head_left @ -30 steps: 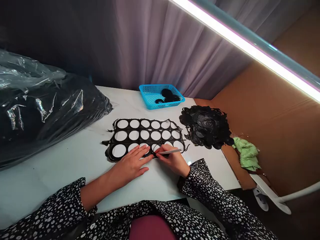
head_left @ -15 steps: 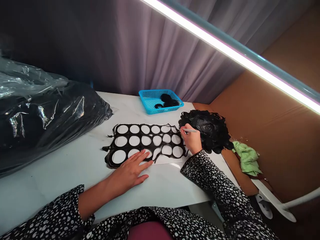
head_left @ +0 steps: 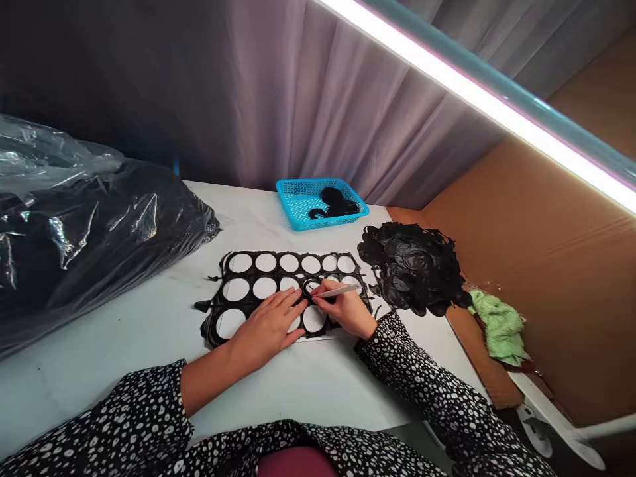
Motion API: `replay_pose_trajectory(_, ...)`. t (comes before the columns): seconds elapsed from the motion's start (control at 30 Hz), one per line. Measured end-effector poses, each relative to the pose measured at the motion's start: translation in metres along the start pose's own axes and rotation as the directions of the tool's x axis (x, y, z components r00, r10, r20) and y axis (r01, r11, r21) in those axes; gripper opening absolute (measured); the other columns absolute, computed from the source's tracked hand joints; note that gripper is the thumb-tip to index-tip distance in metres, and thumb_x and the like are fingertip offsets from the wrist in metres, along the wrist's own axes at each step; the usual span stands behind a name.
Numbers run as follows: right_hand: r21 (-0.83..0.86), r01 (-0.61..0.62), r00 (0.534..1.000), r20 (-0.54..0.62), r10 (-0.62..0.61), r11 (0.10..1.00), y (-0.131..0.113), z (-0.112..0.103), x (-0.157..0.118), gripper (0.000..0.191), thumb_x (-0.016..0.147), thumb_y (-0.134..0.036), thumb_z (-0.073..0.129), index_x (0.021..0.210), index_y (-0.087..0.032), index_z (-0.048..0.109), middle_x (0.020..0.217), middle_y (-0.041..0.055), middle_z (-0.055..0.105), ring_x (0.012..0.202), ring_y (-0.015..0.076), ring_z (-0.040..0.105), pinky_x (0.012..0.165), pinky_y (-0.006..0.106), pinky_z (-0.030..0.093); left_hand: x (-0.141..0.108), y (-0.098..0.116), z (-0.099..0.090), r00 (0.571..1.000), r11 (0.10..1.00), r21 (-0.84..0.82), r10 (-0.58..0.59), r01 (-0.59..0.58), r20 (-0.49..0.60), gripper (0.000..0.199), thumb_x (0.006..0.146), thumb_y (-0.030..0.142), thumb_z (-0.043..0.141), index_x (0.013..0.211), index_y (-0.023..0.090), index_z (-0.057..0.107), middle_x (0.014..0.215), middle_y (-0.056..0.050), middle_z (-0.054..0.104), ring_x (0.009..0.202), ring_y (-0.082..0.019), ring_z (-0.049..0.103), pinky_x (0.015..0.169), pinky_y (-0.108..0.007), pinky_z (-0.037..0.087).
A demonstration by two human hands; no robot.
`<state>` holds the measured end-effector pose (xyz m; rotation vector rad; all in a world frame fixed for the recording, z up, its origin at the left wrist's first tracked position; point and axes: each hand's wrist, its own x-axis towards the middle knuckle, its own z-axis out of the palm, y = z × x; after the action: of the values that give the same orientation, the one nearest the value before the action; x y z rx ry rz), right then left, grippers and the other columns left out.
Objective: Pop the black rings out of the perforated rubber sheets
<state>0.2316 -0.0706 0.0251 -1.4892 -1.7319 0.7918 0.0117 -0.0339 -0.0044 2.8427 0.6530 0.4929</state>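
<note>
A black sheet [head_left: 248, 269] punched with rows of round holes lies on white paper on the table. My left hand [head_left: 265, 324] rests flat on its lower middle, fingers spread, holding nothing. My right hand [head_left: 345, 309] pinches a slim silver craft knife [head_left: 338, 291], its tip near a thin black ring [head_left: 312, 287] inside one hole. The two hands are close together, and they hide part of the sheet's bottom row.
A blue plastic basket [head_left: 322, 204] holds black discs at the table's far side. A heap of black cut pieces [head_left: 412, 268] lies to the right. A large black plastic bag [head_left: 89, 228] fills the left. A green cloth [head_left: 499, 328] sits beyond the right edge.
My right hand has moved from the sheet's far right corner back to its middle, beside my left hand. My left hand stays on the sheet. The view has shifted slightly.
</note>
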Motion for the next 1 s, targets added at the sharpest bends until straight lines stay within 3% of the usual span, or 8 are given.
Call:
replay_pose_trajectory(0.4, -0.012, 0.007, 1.000, -0.014, -0.007, 1.000, 0.002, 0.001, 0.000, 0.010, 0.088, -0.021, 0.058, 0.078, -0.021, 0.059, 0.086, 0.0020, 0.070, 0.075, 0.0170, 0.061, 0.071, 0.030, 0.044, 0.002, 0.003, -0.005, 1.000, 1.000, 0.031, -0.005, 0.004, 0.028, 0.047, 0.099, 0.041, 0.049, 0.139, 0.016, 0.048, 0.147, -0.014, 0.046, 0.138, -0.029, 0.040, 0.110, -0.044, 0.036)
replay_pose_trajectory(0.5, -0.183, 0.052, 0.998, -0.013, -0.056, 0.982, -0.001, 0.007, -0.005, 0.009, 0.089, -0.019, 0.057, 0.081, -0.022, 0.059, 0.083, 0.0019, 0.069, 0.076, 0.0183, 0.059, 0.075, 0.033, 0.041, 0.003, 0.003, -0.005, 1.000, 1.000, 0.029, -0.007, 0.006, 0.030, 0.047, 0.098, 0.040, 0.051, 0.138, 0.015, 0.049, 0.146, -0.015, 0.048, 0.137, -0.029, 0.041, 0.109, -0.045, 0.037)
replay_pose_trajectory(0.67, -0.505, 0.279, 0.959, 0.113, -0.258, 0.817, 0.003, 0.007, -0.007, 0.012, 0.093, -0.018, 0.049, 0.089, -0.020, 0.060, 0.091, 0.0091, 0.068, 0.088, 0.0236, 0.057, 0.083, 0.038, 0.037, 0.003, 0.003, -0.007, 0.999, 1.000, 0.015, -0.005, 0.005, 0.037, 0.046, 0.098, 0.041, 0.051, 0.135, 0.015, 0.051, 0.144, -0.014, 0.049, 0.137, -0.029, 0.042, 0.109, -0.044, 0.037)
replay_pose_trajectory(0.7, -0.536, 0.264, 0.961, 0.082, -0.262, 0.802, 0.009, -0.001, -0.002, 0.013, 0.092, -0.018, 0.049, 0.086, -0.019, 0.060, 0.088, 0.0092, 0.067, 0.087, 0.0237, 0.057, 0.082, 0.037, 0.037, 0.002, 0.004, -0.007, 0.999, 1.000, 0.011, -0.009, 0.009, 0.037, 0.045, 0.098, 0.040, 0.051, 0.135, 0.015, 0.051, 0.144, -0.014, 0.049, 0.137, -0.029, 0.042, 0.109, -0.045, 0.037)
replay_pose_trajectory(0.77, -0.583, 0.105, 0.970, -0.119, -0.213, 0.805, 0.025, -0.026, 0.013, 0.015, 0.090, -0.017, 0.048, 0.079, -0.019, 0.058, 0.079, 0.0078, 0.065, 0.078, 0.0226, 0.057, 0.077, 0.035, 0.038, 0.001, 0.005, -0.009, 0.999, 1.000, 0.000, -0.015, 0.015, 0.034, 0.044, 0.098, 0.039, 0.050, 0.136, 0.016, 0.050, 0.145, -0.013, 0.049, 0.137, -0.029, 0.041, 0.109, -0.044, 0.036)
replay_pose_trajectory(0.87, -0.499, -0.163, 0.877, -0.469, -0.107, 0.851, 0.046, -0.064, 0.039, 0.015, 0.088, -0.020, 0.049, 0.074, -0.019, 0.056, 0.075, 0.0065, 0.065, 0.069, 0.0198, 0.057, 0.067, 0.030, 0.038, 0.002, 0.005, -0.014, 0.999, 1.000, -0.021, -0.014, 0.015, 0.037, 0.044, 0.099, 0.039, 0.049, 0.137, 0.018, 0.049, 0.144, -0.012, 0.049, 0.137, -0.028, 0.041, 0.108, -0.044, 0.037)
replay_pose_trajectory(0.93, -0.406, -0.163, 0.857, -0.511, -0.076, 0.899, 0.049, -0.075, 0.051, 0.015, 0.086, -0.024, 0.051, 0.073, -0.019, 0.056, 0.075, 0.0051, 0.066, 0.065, 0.0177, 0.056, 0.064, 0.028, 0.039, 0.009, 0.003, -0.019, 0.999, 0.999, -0.038, -0.006, 0.008, 0.049, 0.040, 0.098, 0.041, 0.052, 0.130, 0.018, 0.055, 0.138, -0.012, 0.055, 0.130, -0.030, 0.048, 0.103, -0.044, 0.042)
replay_pose_trajectory(1.0, -0.323, -0.087, 0.899, -0.433, -0.065, 0.942, 0.043, -0.069, 0.057, 0.016, 0.085, -0.026, 0.054, 0.070, -0.020, 0.055, 0.074, 0.0036, 0.067, 0.064, 0.0166, 0.056, 0.064, 0.027, 0.040, 0.021, -0.002, -0.022, 0.999, 0.999, -0.049, -0.019, 0.021, 0.045, 0.034, 0.096, 0.041, 0.054, 0.121, 0.018, 0.060, 0.128, -0.011, 0.060, 0.119, -0.028, 0.056, 0.097, -0.043, 0.046)
